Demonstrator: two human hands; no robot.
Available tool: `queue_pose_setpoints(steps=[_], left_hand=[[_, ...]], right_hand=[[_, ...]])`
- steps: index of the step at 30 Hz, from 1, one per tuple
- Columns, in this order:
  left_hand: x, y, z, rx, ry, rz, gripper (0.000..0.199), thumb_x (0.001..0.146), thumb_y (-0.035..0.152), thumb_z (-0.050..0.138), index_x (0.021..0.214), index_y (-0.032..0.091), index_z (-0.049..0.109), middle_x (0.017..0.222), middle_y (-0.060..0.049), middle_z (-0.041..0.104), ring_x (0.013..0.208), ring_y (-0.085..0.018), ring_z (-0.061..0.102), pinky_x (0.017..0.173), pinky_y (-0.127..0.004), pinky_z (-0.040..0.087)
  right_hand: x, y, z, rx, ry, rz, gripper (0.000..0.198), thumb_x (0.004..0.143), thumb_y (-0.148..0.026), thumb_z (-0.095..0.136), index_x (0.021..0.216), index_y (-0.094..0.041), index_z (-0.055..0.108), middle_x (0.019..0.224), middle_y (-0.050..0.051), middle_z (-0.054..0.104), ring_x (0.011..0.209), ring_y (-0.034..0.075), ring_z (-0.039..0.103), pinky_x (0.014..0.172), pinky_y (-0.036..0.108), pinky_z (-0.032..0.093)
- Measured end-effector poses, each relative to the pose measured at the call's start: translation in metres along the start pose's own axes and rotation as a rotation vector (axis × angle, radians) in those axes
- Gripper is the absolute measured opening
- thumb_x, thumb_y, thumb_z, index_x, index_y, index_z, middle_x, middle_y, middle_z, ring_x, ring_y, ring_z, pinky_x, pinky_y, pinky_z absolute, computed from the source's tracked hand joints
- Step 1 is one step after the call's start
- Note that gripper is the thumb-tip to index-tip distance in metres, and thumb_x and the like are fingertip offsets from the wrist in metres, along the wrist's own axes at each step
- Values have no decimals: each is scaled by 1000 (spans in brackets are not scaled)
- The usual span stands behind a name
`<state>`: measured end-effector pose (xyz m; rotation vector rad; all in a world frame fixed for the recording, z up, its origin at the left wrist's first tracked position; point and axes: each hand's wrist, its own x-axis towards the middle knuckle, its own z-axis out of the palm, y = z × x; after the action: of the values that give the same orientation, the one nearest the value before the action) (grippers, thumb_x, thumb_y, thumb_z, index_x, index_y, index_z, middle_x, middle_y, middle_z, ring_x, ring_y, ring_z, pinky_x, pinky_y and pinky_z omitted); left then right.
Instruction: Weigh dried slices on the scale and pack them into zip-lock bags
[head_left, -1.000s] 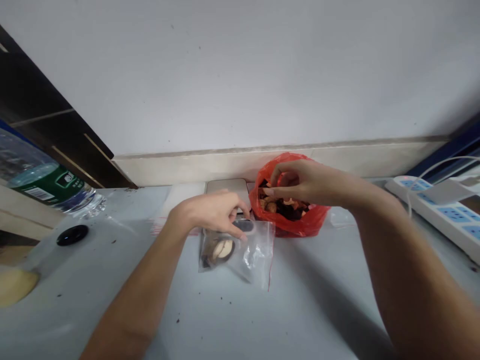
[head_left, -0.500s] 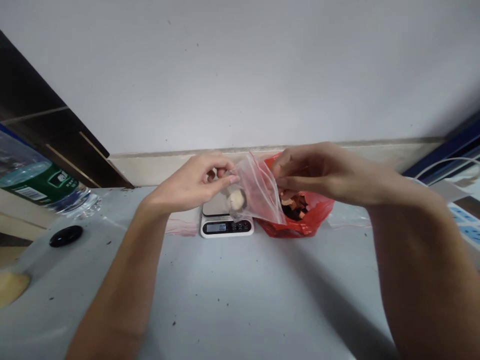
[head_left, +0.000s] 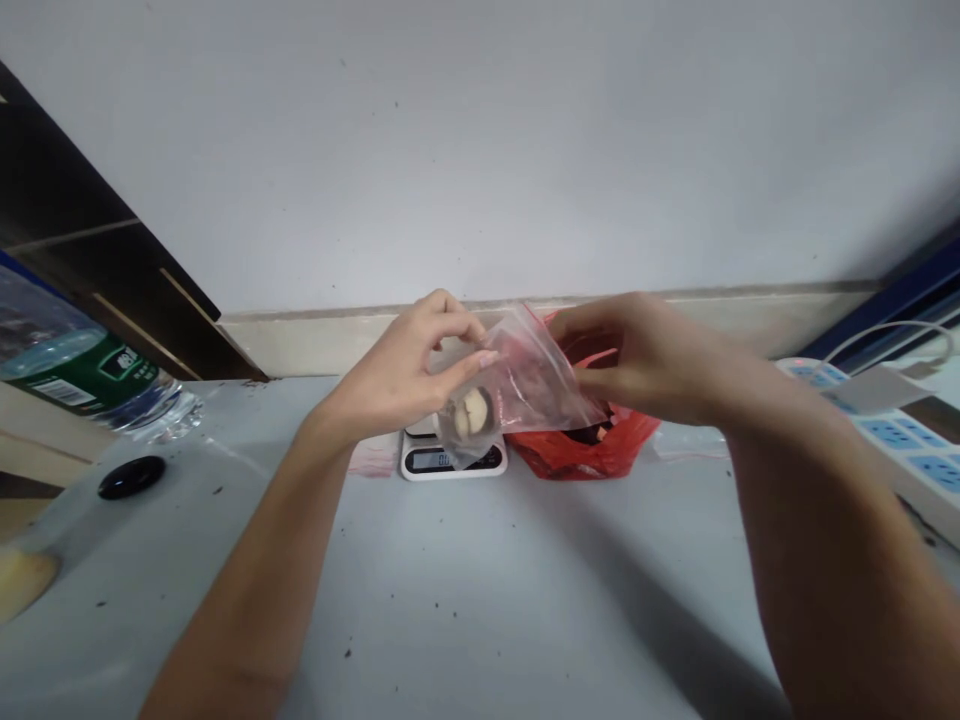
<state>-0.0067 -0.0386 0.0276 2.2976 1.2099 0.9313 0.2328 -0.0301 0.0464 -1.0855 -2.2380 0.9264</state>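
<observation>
With left hand (head_left: 409,365), pinching a clear zip bag (head_left: 536,385) with a pale piece (head_left: 472,412) inside, above the digital scale (head_left: 429,460) near the far edge of the worktop (head_left: 420,600). With right hand (head_left: 634,350), reaching to its mouth, over the red bag (head_left: 592,458); cannot tell whether gripping.

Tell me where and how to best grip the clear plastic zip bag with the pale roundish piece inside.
Probably pinch the clear plastic zip bag by its upper left edge, coming from the left, as the bare left hand does. The film is limp, the pale roundish piece sits low at the left end, and the red-lined edge faces right, so that pinch leaves it free.
</observation>
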Motion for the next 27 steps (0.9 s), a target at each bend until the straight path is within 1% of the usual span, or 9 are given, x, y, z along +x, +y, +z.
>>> queue_pose_setpoints(steps=[4, 7, 11, 15, 18, 21, 24, 25, 27], left_hand=[[2, -2, 6, -117, 73, 79, 19, 94, 39, 70, 85, 23, 70, 104, -4, 66, 99, -20, 64, 91, -33, 55], [3, -8, 3, -187, 56, 28, 24, 94, 46, 72, 95, 22, 70, 108, -5, 71, 107, -22, 67, 103, -39, 54], [2, -20, -2, -304, 19, -132, 51, 90, 59, 77, 126, 24, 64, 121, -9, 73, 123, -29, 68, 110, -45, 53], [1, -27, 6, -483, -17, -209, 85, 85, 58, 85, 155, 30, 46, 134, -11, 71, 137, -32, 63, 118, -50, 48], [3, -27, 18, -720, 11, -276, 102, 78, 48, 93, 162, 35, 37, 124, -7, 75, 127, -29, 70, 115, -49, 51], [8, -26, 27, -926, 98, -345, 98, 73, 31, 97, 154, 33, 43, 104, 0, 78, 111, -24, 76, 104, -41, 58], [15, -24, 31, -948, 247, -355, 78, 72, 23, 96, 138, 29, 55, 92, 3, 77, 103, -21, 78, 90, -32, 62], [17, -22, 33, -926, 288, -345, 73, 72, 24, 96, 135, 29, 58, 91, 4, 77, 101, -22, 79, 85, -31, 63], [22, -20, 35, -859, 345, -310, 64, 74, 27, 96, 128, 27, 63, 90, 2, 77, 98, -23, 79, 79, -30, 64]], right_hand=[[3, 1, 2, -167, -69, -33, 29, 81, -45, 73, 67, -20, 69, 64, -2, 61, 61, 15, 53, 56, 28, 42], [0, 1, -3, -163, -67, -39, 41, 84, -56, 73, 65, -20, 69, 59, -3, 55, 57, 13, 48, 54, 28, 39], [-6, 3, -11, -58, 91, -71, 44, 79, -59, 79, 95, -18, 83, 69, 0, 67, 67, 18, 60, 64, 32, 50], [-9, 7, -12, 116, 255, -150, 62, 71, -54, 86, 120, -16, 82, 85, 6, 77, 80, 24, 70, 74, 39, 59], [-10, 10, -12, 213, 361, -149, 68, 69, -45, 89, 131, -22, 77, 102, 7, 80, 90, 26, 74, 73, 38, 62], [-10, 17, -16, 190, 389, -113, 77, 66, -49, 92, 136, -25, 70, 113, 8, 79, 97, 28, 76, 73, 38, 64], [-13, 30, -28, 98, 287, -16, 85, 64, -56, 91, 138, -24, 64, 115, 11, 79, 95, 29, 75, 65, 37, 62], [-15, 35, -34, 60, 228, 24, 82, 65, -58, 90, 135, -23, 65, 112, 11, 80, 91, 29, 75, 62, 36, 61], [-20, 44, -47, -40, 76, 77, 62, 69, -62, 84, 117, -23, 73, 100, 10, 80, 84, 28, 74, 60, 37, 59]])
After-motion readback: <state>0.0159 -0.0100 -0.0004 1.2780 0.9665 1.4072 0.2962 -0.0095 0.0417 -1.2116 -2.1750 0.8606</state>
